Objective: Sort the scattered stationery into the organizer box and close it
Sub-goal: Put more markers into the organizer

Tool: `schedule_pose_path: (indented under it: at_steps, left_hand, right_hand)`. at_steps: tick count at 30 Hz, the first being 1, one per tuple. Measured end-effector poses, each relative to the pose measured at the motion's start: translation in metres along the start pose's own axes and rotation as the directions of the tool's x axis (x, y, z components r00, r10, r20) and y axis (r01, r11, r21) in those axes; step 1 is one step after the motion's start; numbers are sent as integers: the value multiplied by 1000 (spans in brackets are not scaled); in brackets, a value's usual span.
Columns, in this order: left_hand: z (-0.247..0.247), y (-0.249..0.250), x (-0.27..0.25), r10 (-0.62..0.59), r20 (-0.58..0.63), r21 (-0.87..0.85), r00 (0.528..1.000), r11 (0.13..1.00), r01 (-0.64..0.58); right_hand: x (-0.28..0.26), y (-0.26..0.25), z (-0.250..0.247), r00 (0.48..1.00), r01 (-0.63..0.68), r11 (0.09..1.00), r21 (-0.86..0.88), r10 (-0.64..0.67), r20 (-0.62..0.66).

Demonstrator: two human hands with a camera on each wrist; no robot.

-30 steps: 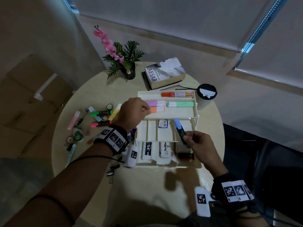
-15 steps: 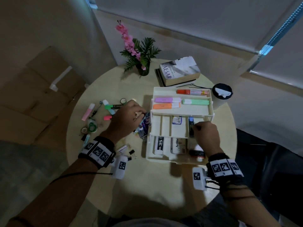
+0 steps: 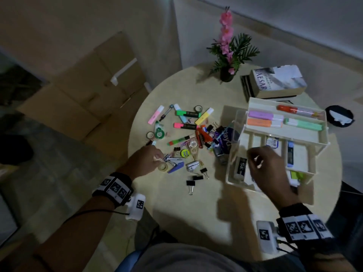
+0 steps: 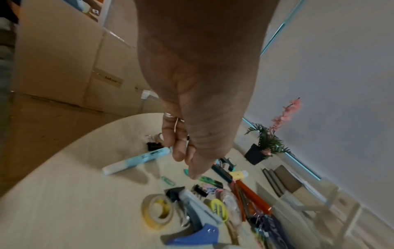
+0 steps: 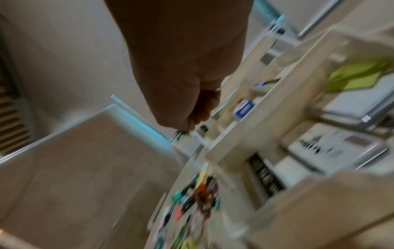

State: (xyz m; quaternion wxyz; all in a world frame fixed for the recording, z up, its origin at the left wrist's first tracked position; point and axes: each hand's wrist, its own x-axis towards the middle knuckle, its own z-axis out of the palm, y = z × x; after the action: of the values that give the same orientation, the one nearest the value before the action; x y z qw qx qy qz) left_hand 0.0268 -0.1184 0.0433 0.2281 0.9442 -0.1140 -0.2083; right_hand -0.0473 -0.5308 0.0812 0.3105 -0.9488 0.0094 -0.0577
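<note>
A: What is carrying the items?

B: A round light table (image 3: 196, 216) is bearing them all.

A: What is lying directly on it?

B: The open organizer box (image 3: 231, 180) is sitting at the right. Loose stationery is lying at centre-left: a pink highlighter (image 3: 156, 114), a yellow highlighter (image 3: 204, 116), a tape roll (image 3: 163, 167), binder clips (image 3: 191, 183). A potted plant (image 3: 227, 74), stacked books (image 3: 275, 83) and a black disc (image 3: 339, 116) are resting along the far edge.

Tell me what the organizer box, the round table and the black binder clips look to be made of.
Organizer box: likely cream plastic, with thin moulded dividers and a smooth matte look.
Round table: pale wood or wood-look laminate; faint grain shows in the left wrist view.
Black binder clips: probably painted metal with bare wire handles.
</note>
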Motion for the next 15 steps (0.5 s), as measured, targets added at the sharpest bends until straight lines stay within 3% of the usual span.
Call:
schedule_pose_path:
  at_steps: [4, 8, 11, 15]
  left_hand:
    - [14, -20, -7, 32, 52, -4, 998, 999, -32]
    - [22, -26, -3, 50, 59, 1, 997, 999, -50]
    - [30, -20, 1, 159, 62, 130, 985, 977, -166]
    - [41, -7, 9, 304, 132, 305, 944, 893, -330]
  right_hand:
    - [-1, -58, 62, 943, 145, 989, -4, -136, 305]
    - [4, -88, 125, 849, 145, 975, -167, -36, 527]
    - [6, -106, 153, 823, 122, 967, -224, 28, 568]
    - [4, -118, 168, 863, 10, 986, -168, 76, 499]
